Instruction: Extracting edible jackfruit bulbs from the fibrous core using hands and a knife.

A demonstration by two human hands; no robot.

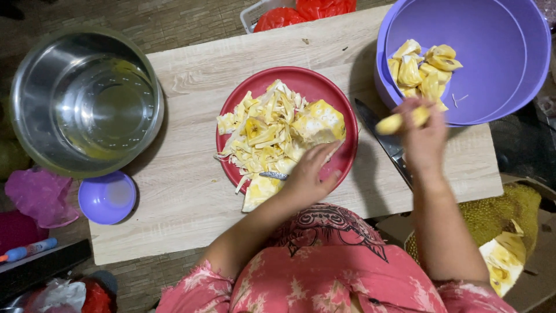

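Two hands work over a pale wooden table [191, 191]. The right hand [425, 142], at about 3 o'clock from the red plate [346, 159], has its grip pinched on one yellow fruit pod [399, 120], held over the near rim of the purple bowl [498, 58]. The left hand [307, 177] rests on the plate at its 5 o'clock edge, fingers lightly curled on the fruit scraps [263, 136]; a small metal blade [273, 175] lies just beside them, and whether the grip closes on it cannot be told. For a clean step, the pod is best carried fully past the rim before the pinch is eased, so that it lands on the pile of pods [423, 69] at 9 o'clock inside the bowl; the left hand should keep the plate steady. A dark knife [385, 142] lies between plate and bowl, under the right hand; the wrist should stay above it. The pod is smooth, pale yellow, oblong and appears blurred. The scraps are pale stringy strips with two larger chunks. A steel bowl [87, 101] stands at 9 o'clock, well apart, and a small purple cup [107, 197] sits near it.
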